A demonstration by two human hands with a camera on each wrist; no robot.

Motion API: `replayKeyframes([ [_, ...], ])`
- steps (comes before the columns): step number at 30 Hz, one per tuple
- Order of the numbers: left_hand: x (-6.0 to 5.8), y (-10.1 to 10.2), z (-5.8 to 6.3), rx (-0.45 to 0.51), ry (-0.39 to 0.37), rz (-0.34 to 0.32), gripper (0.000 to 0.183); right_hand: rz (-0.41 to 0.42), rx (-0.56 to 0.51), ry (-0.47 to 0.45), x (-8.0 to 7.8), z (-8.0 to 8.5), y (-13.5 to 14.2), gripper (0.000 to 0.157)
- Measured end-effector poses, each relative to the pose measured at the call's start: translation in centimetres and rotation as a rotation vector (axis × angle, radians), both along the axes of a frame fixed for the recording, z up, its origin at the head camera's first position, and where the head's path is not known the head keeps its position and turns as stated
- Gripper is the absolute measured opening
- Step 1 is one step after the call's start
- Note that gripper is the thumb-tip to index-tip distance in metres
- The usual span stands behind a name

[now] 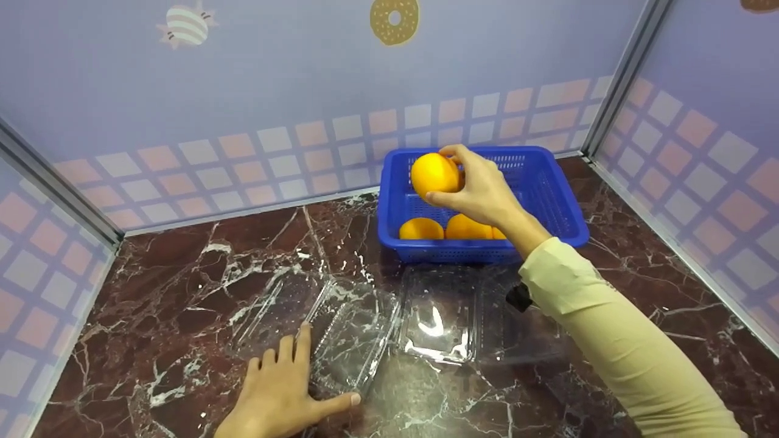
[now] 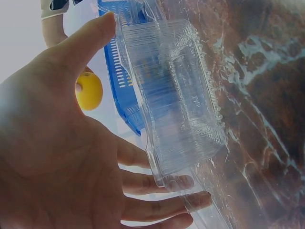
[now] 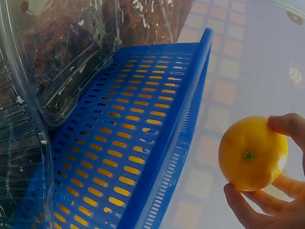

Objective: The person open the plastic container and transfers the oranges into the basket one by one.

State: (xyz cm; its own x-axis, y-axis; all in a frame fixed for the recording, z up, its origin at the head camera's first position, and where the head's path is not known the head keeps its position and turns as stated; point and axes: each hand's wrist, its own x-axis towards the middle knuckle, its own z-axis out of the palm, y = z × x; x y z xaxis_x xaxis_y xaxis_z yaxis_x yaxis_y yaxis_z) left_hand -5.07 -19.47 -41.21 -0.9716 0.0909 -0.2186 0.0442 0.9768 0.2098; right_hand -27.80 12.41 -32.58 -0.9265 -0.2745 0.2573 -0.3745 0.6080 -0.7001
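My right hand [image 1: 481, 185] grips an orange [image 1: 434, 174] between thumb and fingers, above the blue basket [image 1: 389, 228]. Its green stem end [image 3: 249, 155] faces the camera in the right wrist view. Inside the basket, more oranges [image 1: 421, 229] lie along the near wall, partly hidden by the rim. On the left, my left hand [image 1: 274, 386] is spread with straight fingers at the edge of a clear plastic clamshell box [image 1: 353, 340]. In the left wrist view its fingertips [image 2: 200, 199] overlap the lid part of that box.
A second clear clamshell box [image 1: 438, 316] stands open just in front of the basket, its other half [image 1: 517, 331] reaching under the right sleeve [image 1: 608, 328]. Patterned panels [image 1: 274, 91] wall in the dark marbled table [image 1: 182, 304] at the back and sides.
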Motion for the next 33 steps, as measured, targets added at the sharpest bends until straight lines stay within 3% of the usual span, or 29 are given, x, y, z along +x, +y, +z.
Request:
replayKeyframes([
  [13,0.2,0.0,0.3,-0.001,-0.012,0.012,0.146,-0.01,0.061,-0.046,-1.2,-0.5,-0.8,0.071],
  [20,0.2,0.0,0.3,-0.011,-0.029,0.009,0.147,-0.055,0.071,-0.053,-1.7,-1.2,-1.1,0.068],
  [27,0.4,0.0,0.4,-0.006,-0.02,0.013,0.147,-0.088,0.025,-0.115,-2.1,-1.9,-2.0,0.069],
  [33,0.7,0.0,0.3,-0.001,-0.018,0.012,0.147,-0.125,0.049,-0.176,-2.4,-2.4,-2.9,0.072],
])
